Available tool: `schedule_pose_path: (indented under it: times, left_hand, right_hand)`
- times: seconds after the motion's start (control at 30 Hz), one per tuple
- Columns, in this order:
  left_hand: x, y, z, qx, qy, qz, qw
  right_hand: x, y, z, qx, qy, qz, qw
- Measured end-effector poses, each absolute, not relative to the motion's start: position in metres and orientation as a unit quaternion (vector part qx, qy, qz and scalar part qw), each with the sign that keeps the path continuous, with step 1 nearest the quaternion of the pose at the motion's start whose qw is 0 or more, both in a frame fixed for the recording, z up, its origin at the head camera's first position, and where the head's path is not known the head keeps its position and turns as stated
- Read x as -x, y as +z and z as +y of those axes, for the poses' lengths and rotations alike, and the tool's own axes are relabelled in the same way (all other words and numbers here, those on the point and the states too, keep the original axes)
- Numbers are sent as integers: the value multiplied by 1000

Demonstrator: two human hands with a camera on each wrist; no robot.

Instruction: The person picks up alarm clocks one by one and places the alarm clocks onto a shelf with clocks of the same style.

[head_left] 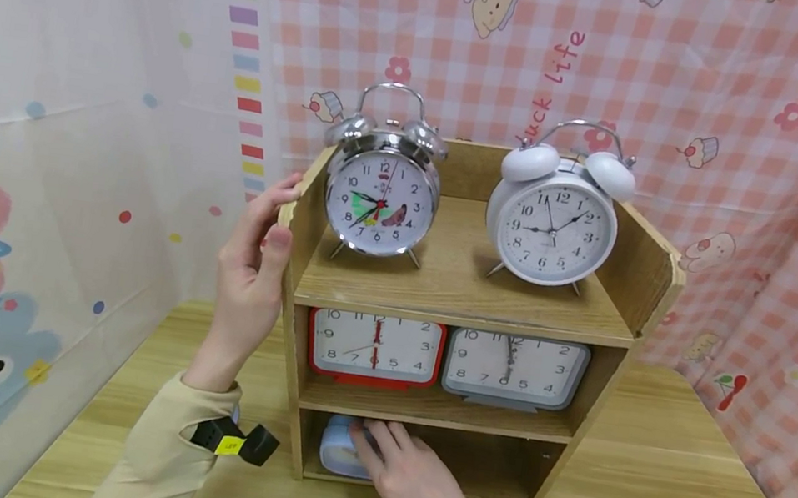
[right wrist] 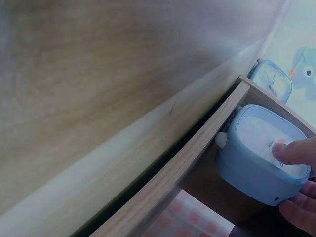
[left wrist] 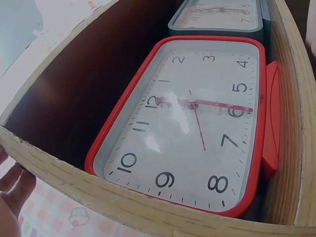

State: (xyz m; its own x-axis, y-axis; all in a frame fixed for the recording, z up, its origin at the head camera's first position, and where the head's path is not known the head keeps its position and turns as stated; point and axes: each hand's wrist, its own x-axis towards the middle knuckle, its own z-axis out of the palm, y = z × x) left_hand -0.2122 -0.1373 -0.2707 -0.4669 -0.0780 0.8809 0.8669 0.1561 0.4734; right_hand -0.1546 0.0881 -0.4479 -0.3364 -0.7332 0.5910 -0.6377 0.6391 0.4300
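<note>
In the bottom compartment of a wooden shelf (head_left: 464,295) is a light-blue alarm clock (right wrist: 247,153), near its left side. My right hand (head_left: 407,477) grips this clock, with the thumb (right wrist: 291,151) on its face and fingers at the far side. My left hand (head_left: 252,272) rests against the shelf's upper left side panel, thumb at the front edge and fingers on the outside; it holds no clock. The middle compartment has a red-framed clock (head_left: 376,347) and a grey-framed clock (head_left: 515,369) side by side.
On top stand a silver twin-bell clock (head_left: 382,205), left, and a white twin-bell clock (head_left: 553,227), right. Another light-blue clock (right wrist: 271,81) is outside the shelf, beyond the side panel. The shelf stands on a wooden table (head_left: 678,488) before a checked cloth (head_left: 693,86).
</note>
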Motion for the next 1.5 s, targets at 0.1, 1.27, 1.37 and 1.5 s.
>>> schedule_pose_path:
  times: [0.1, 1.27, 1.37, 1.5]
  left_hand:
    - [212, -271, -137, 308, -571, -639, 414]
    - [214, -271, -137, 315, -572, -633, 415]
    - [214, -271, -137, 316, -571, -635, 415]
    - [214, -271, -137, 316, -571, -636, 412]
  right_hand:
    - [155, -448, 88, -412, -71, -820, 391]
    - [164, -447, 79, -367, -133, -857, 335]
    - [164, -448, 79, -367, -138, -856, 337]
    - [164, -449, 80, -365, -139, -858, 334]
